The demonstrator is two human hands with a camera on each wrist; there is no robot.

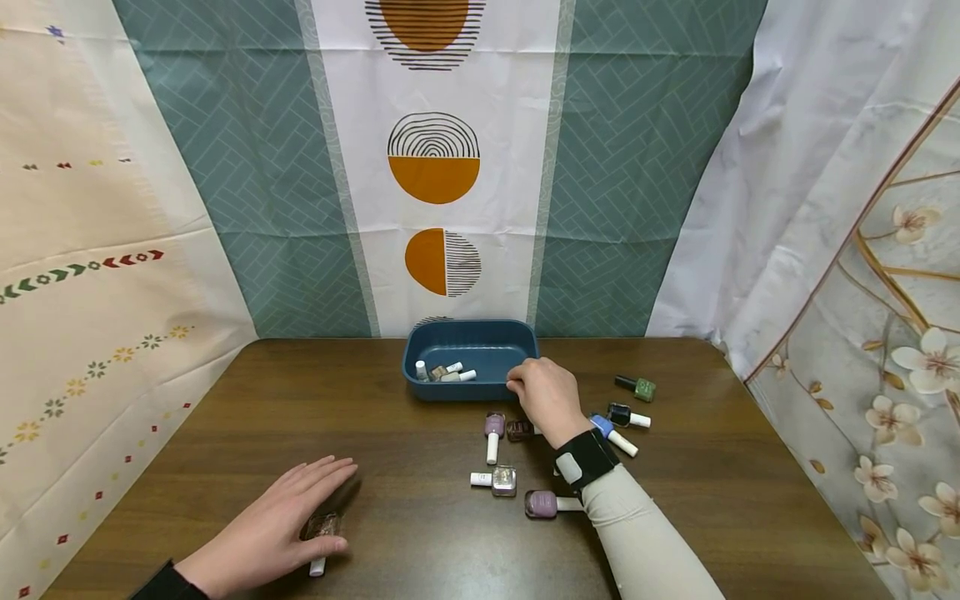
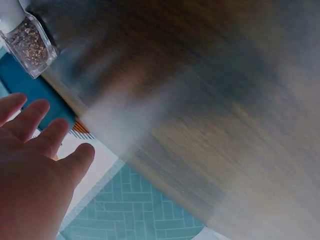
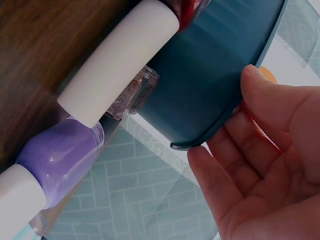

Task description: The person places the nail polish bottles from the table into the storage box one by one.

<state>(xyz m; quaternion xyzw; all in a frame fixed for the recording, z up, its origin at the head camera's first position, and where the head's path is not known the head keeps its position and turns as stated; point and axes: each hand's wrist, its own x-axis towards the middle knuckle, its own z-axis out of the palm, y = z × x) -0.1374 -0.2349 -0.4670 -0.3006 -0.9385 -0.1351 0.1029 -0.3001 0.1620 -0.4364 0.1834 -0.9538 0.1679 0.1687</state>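
A dark blue tray (image 1: pixel 517 333) stands at the back middle of the wooden table (image 1: pixel 420 433), with several small nail polish bottles (image 1: pixel 444 372) lying in it. My right hand (image 1: pixel 536 387) is at the tray's front right rim, fingers relaxed and holding nothing; the right wrist view shows this hand (image 3: pixel 250 150) beside the tray's rim (image 3: pixel 210 75). My left hand (image 1: pixel 315 500) lies flat at the front left, fingers straight, over a glitter bottle (image 1: pixel 322 529) with a white cap. The left wrist view shows that glitter bottle (image 2: pixel 30 45) beyond the straight fingers (image 2: pixel 40 125).
More nail polish bottles lie loose near my right wrist: a purple one (image 1: pixel 493 427), a dark red one (image 1: pixel 519 430), a clear glitter one (image 1: pixel 501 479), a mauve one (image 1: pixel 543 503), a blue-capped one (image 1: pixel 611 433), a black one (image 1: pixel 622 414) and a green one (image 1: pixel 639 387). Patterned curtains hang behind and beside the table.
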